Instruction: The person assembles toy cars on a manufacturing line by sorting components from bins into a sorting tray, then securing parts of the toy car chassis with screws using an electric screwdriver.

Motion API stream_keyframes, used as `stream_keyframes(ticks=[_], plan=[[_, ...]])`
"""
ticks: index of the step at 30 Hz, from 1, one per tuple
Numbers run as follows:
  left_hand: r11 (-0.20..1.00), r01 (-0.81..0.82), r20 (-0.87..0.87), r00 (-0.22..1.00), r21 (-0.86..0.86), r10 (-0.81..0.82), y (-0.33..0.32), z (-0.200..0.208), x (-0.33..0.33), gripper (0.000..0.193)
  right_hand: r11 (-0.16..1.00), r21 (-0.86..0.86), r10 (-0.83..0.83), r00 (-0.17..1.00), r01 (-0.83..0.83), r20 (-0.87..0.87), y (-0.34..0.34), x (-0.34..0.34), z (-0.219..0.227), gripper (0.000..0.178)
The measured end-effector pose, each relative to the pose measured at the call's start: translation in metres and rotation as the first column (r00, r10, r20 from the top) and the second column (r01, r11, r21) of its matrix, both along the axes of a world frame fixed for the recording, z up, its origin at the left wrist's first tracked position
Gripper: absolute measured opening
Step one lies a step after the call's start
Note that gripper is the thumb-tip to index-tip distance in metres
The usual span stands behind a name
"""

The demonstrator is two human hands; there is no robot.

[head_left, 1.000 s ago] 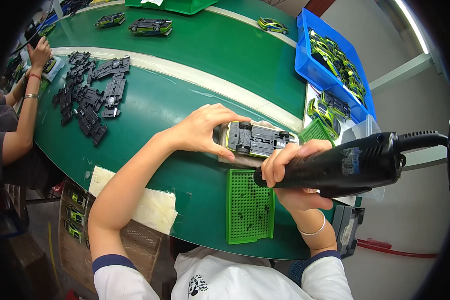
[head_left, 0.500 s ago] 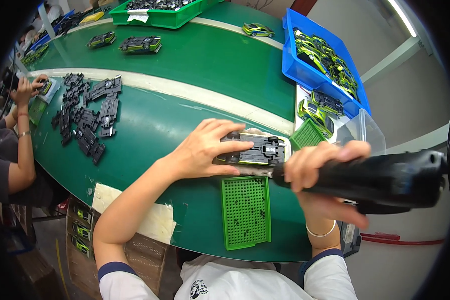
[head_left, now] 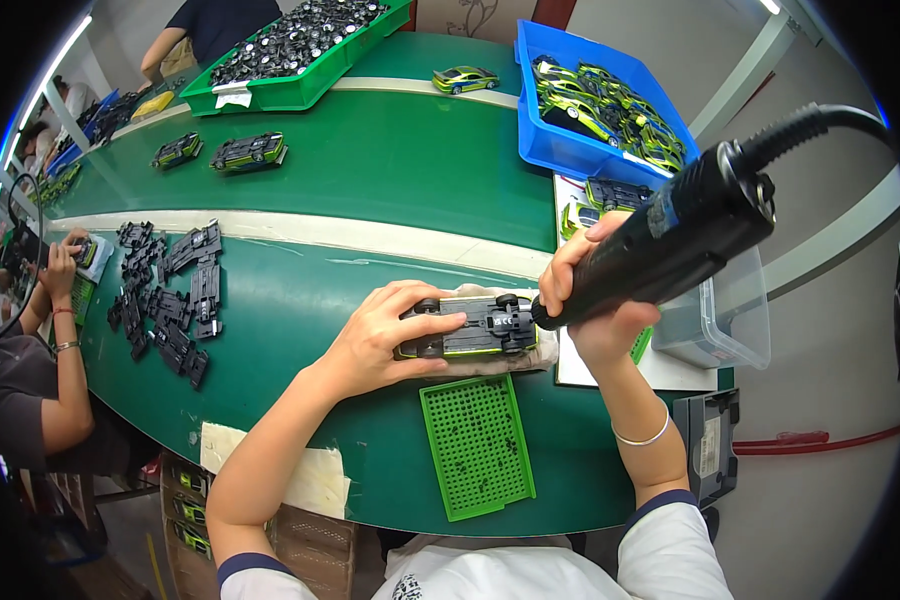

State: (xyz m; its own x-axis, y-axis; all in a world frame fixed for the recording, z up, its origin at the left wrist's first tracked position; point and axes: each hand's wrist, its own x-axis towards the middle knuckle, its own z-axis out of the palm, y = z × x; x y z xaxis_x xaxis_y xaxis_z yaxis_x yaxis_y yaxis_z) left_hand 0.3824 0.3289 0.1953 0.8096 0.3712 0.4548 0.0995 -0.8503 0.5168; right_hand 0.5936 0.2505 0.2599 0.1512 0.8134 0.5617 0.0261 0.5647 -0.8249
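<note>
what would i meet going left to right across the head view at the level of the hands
Co-worker's hand, pile of black plastic chassis, the person's left hand, upturned toy car with black underside and lime-green edges, right hand gripping a black cylindrical power tool.

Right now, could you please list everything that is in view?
Overturned toy car: one, black and lime, under left hand, on pale cloth
Corded power tool: one, black, in right hand
Table: one, green, centre
Perforated tray: one, green, near edge
Chassis pieces: pile, black, table's left
Loose cars: at least five, lime and black, far side
Parts bin: one, green, far left
Car bin: one, blue, far right
Clear box: one, transparent, right
Case: one, grey, lower right
Sheet: one, cream, left edge
Box below: one, brown, lower left
Co-workers: at least two, dark clothing, left and far
Sleeves: two, white and navy, lower edge
Hands: two, bare, centre
</note>
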Motion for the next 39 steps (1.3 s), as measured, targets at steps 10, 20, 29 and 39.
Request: stream_keyframes(ticks=[10,20,29,39], plan=[[0.999,-0.012,0.004,1.000,-0.048,0.012,0.001,0.001,0.000,0.048,0.999,-0.049,0.012,0.999,-0.014,-0.050,0.007,0.001,-0.004,0.078],[0.998,0.003,0.015,1.000,-0.068,-0.002,0.000,0.003,0.002,0.050,0.998,-0.043,0.034,0.997,-0.037,-0.073,0.007,0.006,-0.005,0.080],[0.986,-0.102,0.098,0.988,-0.134,0.115,-0.004,0.029,0.019,0.034,0.886,0.447,0.239,0.946,-0.120,-0.219,-0.004,0.025,0.068,0.086],[0.992,-0.103,-0.235,0.969,-0.079,0.082,0.009,0.045,0.074,0.016,0.759,0.649,0.359,0.868,-0.057,-0.343,-0.023,0.040,0.108,0.087]])
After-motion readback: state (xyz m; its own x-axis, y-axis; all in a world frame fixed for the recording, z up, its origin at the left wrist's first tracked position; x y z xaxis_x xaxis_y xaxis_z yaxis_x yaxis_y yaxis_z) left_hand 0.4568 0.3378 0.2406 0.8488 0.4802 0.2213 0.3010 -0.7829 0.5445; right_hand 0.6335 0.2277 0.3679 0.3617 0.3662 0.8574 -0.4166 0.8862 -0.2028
